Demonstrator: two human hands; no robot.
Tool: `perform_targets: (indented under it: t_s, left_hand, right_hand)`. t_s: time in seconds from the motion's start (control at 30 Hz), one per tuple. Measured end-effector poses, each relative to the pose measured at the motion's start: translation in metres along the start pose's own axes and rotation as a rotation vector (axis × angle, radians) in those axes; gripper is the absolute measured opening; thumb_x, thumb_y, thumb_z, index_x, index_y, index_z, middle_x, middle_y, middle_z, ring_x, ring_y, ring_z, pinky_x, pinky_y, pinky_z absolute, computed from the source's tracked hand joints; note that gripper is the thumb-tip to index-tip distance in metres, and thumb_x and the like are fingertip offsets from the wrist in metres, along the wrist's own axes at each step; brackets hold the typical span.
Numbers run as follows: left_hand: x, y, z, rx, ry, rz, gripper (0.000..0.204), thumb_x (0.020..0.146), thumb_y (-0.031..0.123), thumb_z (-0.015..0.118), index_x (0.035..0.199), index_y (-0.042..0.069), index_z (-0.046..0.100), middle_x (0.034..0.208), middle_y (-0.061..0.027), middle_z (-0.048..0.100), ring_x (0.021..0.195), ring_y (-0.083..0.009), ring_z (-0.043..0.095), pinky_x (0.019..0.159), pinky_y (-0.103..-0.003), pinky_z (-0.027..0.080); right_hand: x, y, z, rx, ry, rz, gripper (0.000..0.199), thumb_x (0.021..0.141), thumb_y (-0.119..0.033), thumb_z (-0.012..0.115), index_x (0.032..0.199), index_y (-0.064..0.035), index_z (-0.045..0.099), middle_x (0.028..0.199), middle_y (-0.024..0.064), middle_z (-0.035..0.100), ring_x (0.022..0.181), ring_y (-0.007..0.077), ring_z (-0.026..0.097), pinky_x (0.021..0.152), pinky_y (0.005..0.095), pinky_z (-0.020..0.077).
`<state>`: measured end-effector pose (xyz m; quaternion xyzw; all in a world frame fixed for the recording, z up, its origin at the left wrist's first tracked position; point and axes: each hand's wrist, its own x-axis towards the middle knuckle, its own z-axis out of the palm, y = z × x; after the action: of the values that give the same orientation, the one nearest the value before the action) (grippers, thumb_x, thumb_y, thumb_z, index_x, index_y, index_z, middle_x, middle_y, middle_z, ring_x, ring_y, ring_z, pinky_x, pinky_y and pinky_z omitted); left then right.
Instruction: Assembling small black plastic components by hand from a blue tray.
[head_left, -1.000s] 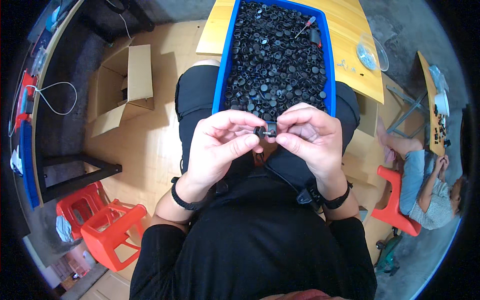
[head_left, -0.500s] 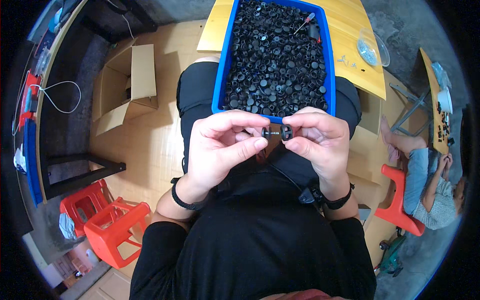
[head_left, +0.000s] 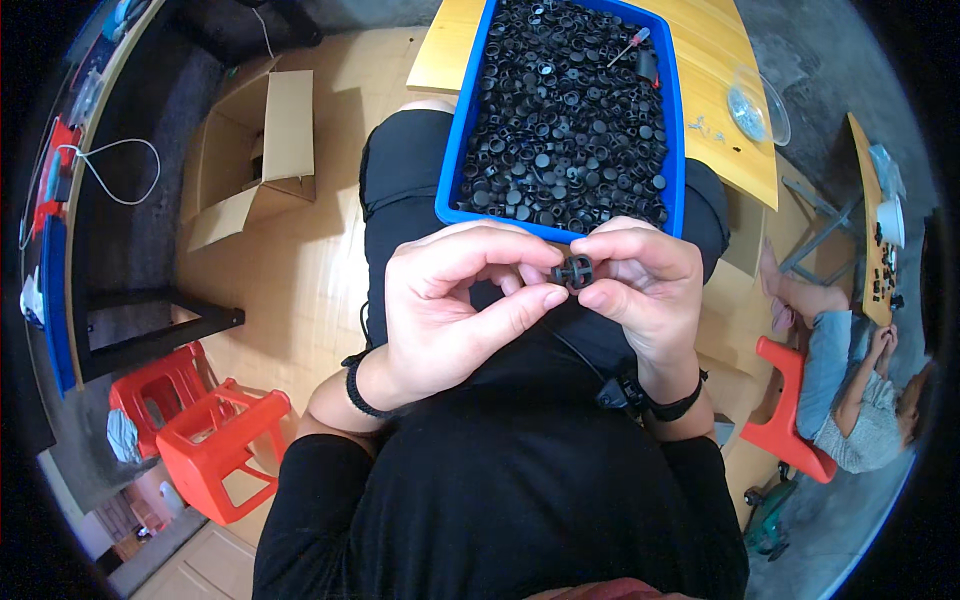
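Observation:
Just in front of the blue tray's near edge, my two hands meet over my lap. Thumb and fingers of my left hand [head_left: 445, 300] pinch a small black plastic cap [head_left: 560, 274]. My right hand [head_left: 650, 285] grips a black slotted plastic ring [head_left: 580, 270] between thumb and fingertips. Cap and ring touch, pressed end to end; the screw between them is now hidden. The blue tray [head_left: 677, 150] rests across my thighs and the table, filled with many small black caps and rings.
A screwdriver [head_left: 630, 45] lies on the parts. On the yellow table [head_left: 730, 165] stand a clear tub of screws [head_left: 748, 112] and some loose screws. An open cardboard box [head_left: 290, 125] and red stools [head_left: 225, 450] are at left. Another person [head_left: 860, 425] sits at right.
My left hand has moved right and brought the cap with its screw against the slotted ring. The gap between the two pieces has closed, and the screw's shaft no longer shows.

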<state>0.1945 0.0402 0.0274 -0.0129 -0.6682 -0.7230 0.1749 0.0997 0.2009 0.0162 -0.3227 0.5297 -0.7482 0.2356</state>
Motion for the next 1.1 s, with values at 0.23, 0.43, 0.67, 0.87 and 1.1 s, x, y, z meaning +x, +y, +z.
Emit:
perform_targets:
  t_s: [0.23, 0.43, 0.67, 0.87, 1.1]
  left_hand:
    - [-0.001, -0.001, -0.002, 0.033, 0.002, 0.033, 0.022, 0.069, -0.004, 0.071, 0.09, -0.003, 0.064, 0.089, -0.0119, 0.063, 0.075, -0.0136, 0.059, 0.067, -0.023, 0.047]
    - [0.001, -0.001, -0.003, 0.104, -0.011, 0.097, 0.02, 0.069, -0.002, 0.072, 0.087, -0.003, 0.065, 0.085, -0.0124, 0.064, 0.074, -0.0157, 0.06, 0.067, -0.025, 0.048]
    - [0.004, 0.0, -0.006, 0.307, -0.041, 0.252, 0.019, 0.068, -0.002, 0.072, 0.086, -0.004, 0.065, 0.082, -0.0144, 0.065, 0.073, -0.0207, 0.063, 0.066, -0.028, 0.049]
    - [0.007, 0.002, -0.002, 0.467, -0.082, 0.414, 0.017, 0.067, -0.001, 0.072, 0.082, -0.003, 0.064, 0.079, -0.0144, 0.064, 0.067, -0.0249, 0.063, 0.063, -0.031, 0.05]
    - [0.008, 0.012, -0.002, 0.357, -0.154, 0.239, 0.031, 0.068, 0.01, 0.076, 0.093, -0.003, 0.064, 0.084, -0.0134, 0.063, 0.078, -0.0241, 0.063, 0.067, -0.031, 0.051]
  right_hand:
    - [0.0, 0.003, 0.002, 0.012, 0.0, 0.001, 0.029, 0.071, 0.004, 0.072, 0.099, 0.0038, 0.063, 0.086, 0.0081, 0.058, 0.075, 0.0119, 0.056, 0.062, 0.0204, 0.0472]
    - [-0.001, 0.004, 0.002, 0.042, 0.003, 0.01, 0.028, 0.071, 0.004, 0.071, 0.098, 0.0044, 0.063, 0.086, 0.0088, 0.058, 0.075, 0.0121, 0.057, 0.062, 0.0205, 0.0471]
    - [-0.002, 0.005, 0.001, -0.025, 0.029, 0.001, 0.026, 0.071, 0.003, 0.072, 0.096, 0.0036, 0.064, 0.086, 0.0099, 0.061, 0.075, 0.0121, 0.058, 0.061, 0.0196, 0.0465]
    - [-0.003, -0.006, -0.001, -0.24, -0.005, 0.007, 0.024, 0.069, 0.0, 0.074, 0.092, 0.0023, 0.067, 0.084, 0.01, 0.064, 0.071, 0.0118, 0.06, 0.061, 0.02, 0.0473]
    - [-0.006, -0.006, -0.004, -0.172, -0.103, 0.02, 0.023, 0.072, 0.0, 0.071, 0.095, 0.0013, 0.066, 0.086, 0.0103, 0.065, 0.072, 0.0116, 0.06, 0.061, 0.0199, 0.0472]
